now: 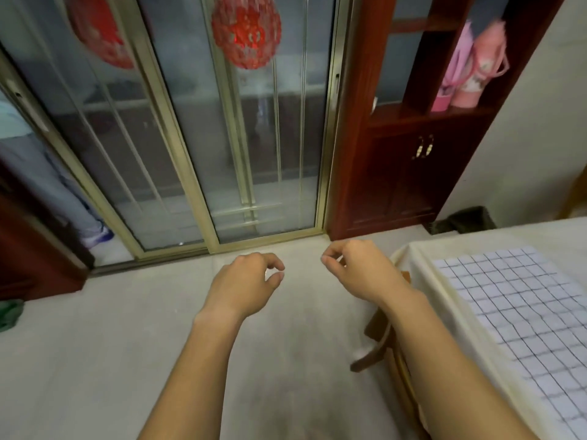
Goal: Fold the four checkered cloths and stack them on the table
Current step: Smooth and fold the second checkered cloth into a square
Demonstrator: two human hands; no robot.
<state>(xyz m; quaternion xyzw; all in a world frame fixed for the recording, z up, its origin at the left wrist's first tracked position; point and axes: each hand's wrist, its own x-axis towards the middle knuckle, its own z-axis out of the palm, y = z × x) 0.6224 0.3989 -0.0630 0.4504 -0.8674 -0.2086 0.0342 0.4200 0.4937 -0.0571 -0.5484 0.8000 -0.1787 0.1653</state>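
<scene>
Partly out of frame: checkered cloth [524, 312] on table [421, 260].

Two arms filled the near part of the view, both bare from the near edge right out to the fingertips. The left forearm [203, 360] was smooth and slender, tapering to a narrow wrist with a faint crease [203, 319] across it just short of the left hand [244, 281]. The right forearm [444, 354] looked the broader of the two, thick at the near edge and narrowing toward the right hand [355, 268]. The knuckles on both hands showed as soft, rounded bumps. The left thumbnail [279, 275] was short and neatly trimmed. Finer skin detail was too blurred to make out.
</scene>
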